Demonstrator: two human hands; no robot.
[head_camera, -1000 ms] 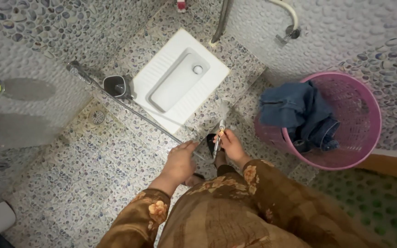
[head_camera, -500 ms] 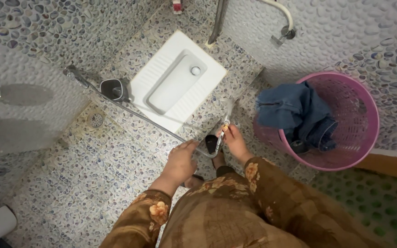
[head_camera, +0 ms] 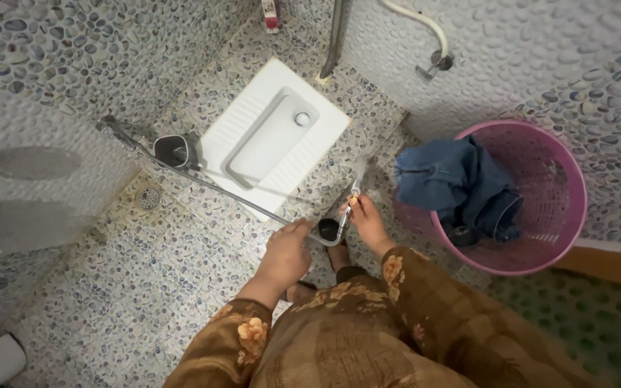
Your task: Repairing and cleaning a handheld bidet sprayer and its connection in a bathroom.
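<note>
A: Since the last frame both hands came closer together; spray now shoots from the nozzle toward the squat toilet (head_camera: 274,136).

B: Grip?

A: From my feed, right hand (head_camera: 368,224) has fingers wrapped round the bidet sprayer (head_camera: 352,197), thumb on top. Left hand (head_camera: 287,253) is curled, fingertips touching the metal hose (head_camera: 210,185) just beside the sprayer head.

B: Surroundings?

A: Pink laundry basket (head_camera: 562,215) w/ blue jeans (head_camera: 458,179) on the right, near the wall tap (head_camera: 436,63).
</note>
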